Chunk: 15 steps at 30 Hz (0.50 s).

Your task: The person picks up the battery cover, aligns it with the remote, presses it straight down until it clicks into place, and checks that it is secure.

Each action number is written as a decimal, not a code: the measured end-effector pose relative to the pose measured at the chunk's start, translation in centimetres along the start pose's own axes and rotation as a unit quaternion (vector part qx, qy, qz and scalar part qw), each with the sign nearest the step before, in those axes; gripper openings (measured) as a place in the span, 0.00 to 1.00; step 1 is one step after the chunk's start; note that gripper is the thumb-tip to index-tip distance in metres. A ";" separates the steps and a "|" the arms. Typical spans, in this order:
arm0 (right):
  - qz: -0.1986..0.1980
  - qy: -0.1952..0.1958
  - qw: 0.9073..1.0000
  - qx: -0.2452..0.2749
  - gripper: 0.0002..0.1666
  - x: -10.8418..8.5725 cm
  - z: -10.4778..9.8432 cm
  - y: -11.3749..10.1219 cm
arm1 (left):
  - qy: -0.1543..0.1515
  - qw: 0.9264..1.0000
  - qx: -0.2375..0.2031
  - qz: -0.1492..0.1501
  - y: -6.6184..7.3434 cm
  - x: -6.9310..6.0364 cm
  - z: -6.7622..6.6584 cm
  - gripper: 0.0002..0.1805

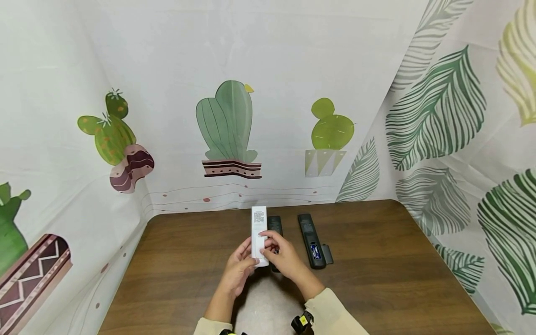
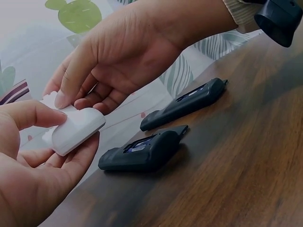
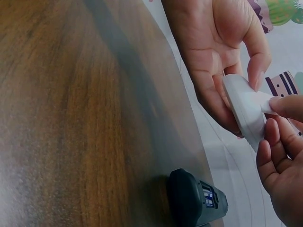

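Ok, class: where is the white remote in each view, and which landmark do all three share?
Head: white remote below centre, held by left hand and right hand.
Left wrist: white remote at left, about mid-height.
Right wrist: white remote at right, about mid-height.
Shared landmark: the table.

On the table (image 1: 377, 270), right of the held remote (image 1: 257, 228), lie a second remote (image 1: 274, 224), then a third remote (image 1: 310, 238) (cover (image 1: 328, 254) to its right).

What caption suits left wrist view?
Left hand and right hand hold a long white plastic remote near two long black plastic remotes.
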State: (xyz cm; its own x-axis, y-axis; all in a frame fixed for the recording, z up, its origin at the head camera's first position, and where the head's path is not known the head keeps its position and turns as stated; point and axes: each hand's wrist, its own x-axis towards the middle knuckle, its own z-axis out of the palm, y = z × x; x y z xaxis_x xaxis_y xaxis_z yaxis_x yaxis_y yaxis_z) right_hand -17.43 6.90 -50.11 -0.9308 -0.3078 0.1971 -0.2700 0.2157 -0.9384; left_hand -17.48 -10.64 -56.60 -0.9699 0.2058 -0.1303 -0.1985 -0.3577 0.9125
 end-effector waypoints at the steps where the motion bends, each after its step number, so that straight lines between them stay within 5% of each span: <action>1: 0.000 0.000 1.000 0.000 0.23 0.0 0.0 0.0 | 0.000 1.000 -0.001 0.000 0.0 0.0 0.0 0.43; 15: -0.018 -0.002 1.000 -0.022 0.23 0.4 0.2 0.9 | -0.001 1.000 -0.001 0.002 -0.2 0.1 0.0 0.40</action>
State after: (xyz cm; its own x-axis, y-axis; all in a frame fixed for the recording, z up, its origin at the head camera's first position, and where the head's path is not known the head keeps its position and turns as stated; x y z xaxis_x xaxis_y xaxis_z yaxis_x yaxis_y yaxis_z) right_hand -18.03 6.84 -50.96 -0.9197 -0.3193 0.2285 -0.3133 0.2461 -0.9172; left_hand -17.53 -10.58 -56.82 -0.9703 0.2064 -0.1260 -0.1952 -0.3610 0.9119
